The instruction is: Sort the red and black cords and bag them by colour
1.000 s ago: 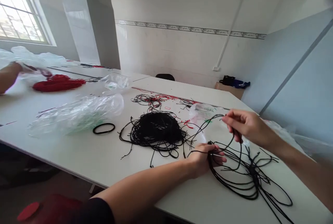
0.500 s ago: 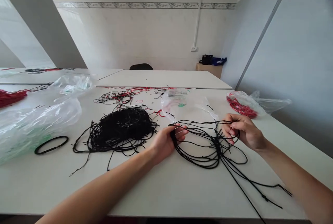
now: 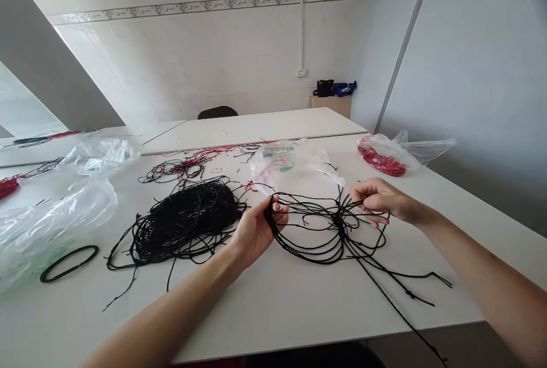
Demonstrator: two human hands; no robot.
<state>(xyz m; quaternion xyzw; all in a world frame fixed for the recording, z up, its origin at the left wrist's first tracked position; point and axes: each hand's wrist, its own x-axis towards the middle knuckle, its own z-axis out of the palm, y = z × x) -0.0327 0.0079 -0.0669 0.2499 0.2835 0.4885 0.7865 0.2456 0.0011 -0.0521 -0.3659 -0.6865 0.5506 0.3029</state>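
Note:
Between my hands hangs a loose bundle of black braided cords point(image 3: 341, 221), looped on the left and crossing in a tangle near its middle. My left hand point(image 3: 258, 227) is closed round the looped end, fingers curled through it. With thumb and forefinger my right hand point(image 3: 378, 200) pinches some cords at the right side of the tangle. Knotted loose ends trail from the bundle toward the table's front right, one hanging past the edge. Left of my left hand lies a large pile of black cords point(image 3: 188, 220).
A black ring of cord point(image 3: 69, 264) and clear plastic bags point(image 3: 55, 220) are at the left. Red and black cord scraps point(image 3: 192, 164) lie behind the pile. Another plastic bag point(image 3: 277, 166) sits mid-table, and a bag of red cords point(image 3: 382, 157) at the right. The white table point(image 3: 256, 322) ends in front of me.
The camera view has turned and tilted, so everything sits further left. My right hand now pinches cords closer to the tangle; my left hand keeps its hold on the looped end.

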